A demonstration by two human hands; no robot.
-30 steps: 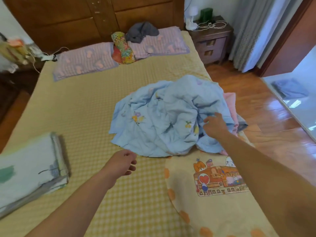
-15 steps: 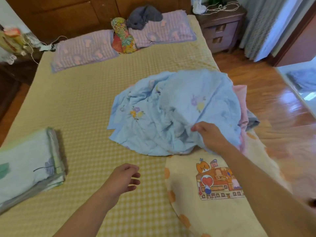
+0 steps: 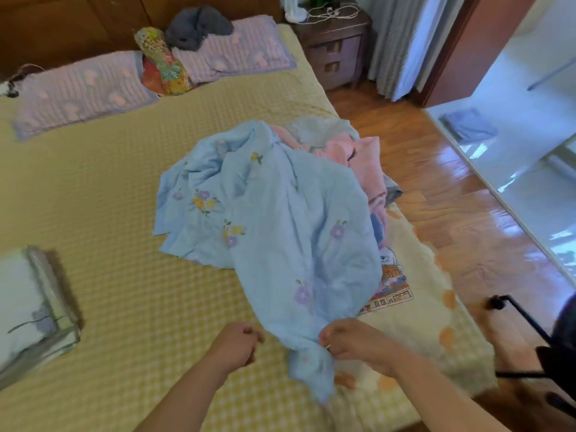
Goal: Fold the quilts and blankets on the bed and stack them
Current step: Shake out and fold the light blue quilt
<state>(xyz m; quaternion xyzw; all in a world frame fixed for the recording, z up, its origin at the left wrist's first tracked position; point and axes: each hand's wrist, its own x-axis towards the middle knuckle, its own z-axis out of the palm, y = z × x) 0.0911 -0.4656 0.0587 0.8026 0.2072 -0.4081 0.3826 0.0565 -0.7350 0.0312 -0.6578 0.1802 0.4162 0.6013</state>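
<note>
The bed [image 3: 93, 188], covered in a yellow checked sheet, serves as the working surface: its wide bare middle gives room to spread a cover flat before folding.

The blue quilt [image 3: 268, 219], printed with small flowers, lies crumpled across the middle and right of the bed, with one end drawn out long towards the person at the near edge. This end is probably being pulled free so that a corner or hem can be found.

A cream blanket [image 3: 427, 294] with a cartoon picture and orange dots lies flat beneath the quilt along the right edge, not yet folded. A pink blanket [image 3: 352, 154] is bunched behind the quilt at the far right, partly uncovered and waiting its turn.

A folded pale quilt [image 3: 34, 310] sits at the left edge, well apart from the heap; it looks like the start of the stack, kept out of the working area.

Two purple pillows [image 3: 84, 92] lie at the headboard with a flowered cushion [image 3: 162, 60] between them.

The right hand [image 3: 352, 342] pinches the near end of the blue quilt, fingers curled round the cloth. The left hand [image 3: 238, 344] is just beside the same end with fingers curled; whether it already grips cloth cannot be told.
</note>
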